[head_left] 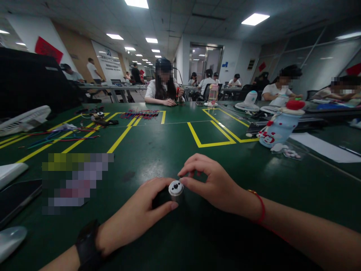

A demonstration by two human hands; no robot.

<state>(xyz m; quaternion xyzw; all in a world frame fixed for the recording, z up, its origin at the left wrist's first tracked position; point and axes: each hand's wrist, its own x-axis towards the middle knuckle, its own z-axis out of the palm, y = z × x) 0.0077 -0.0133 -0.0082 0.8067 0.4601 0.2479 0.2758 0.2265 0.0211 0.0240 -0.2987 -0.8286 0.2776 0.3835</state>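
Motor, small and silver, stands just above the green surface, well in front of the blue bottle. My left hand grips its body; my right hand pinches its top rim with closed fingers.

Big open office with a dark green work table marked in yellow tape lines, white ceiling light panels overhead, and frosted glass partition walls on the right.
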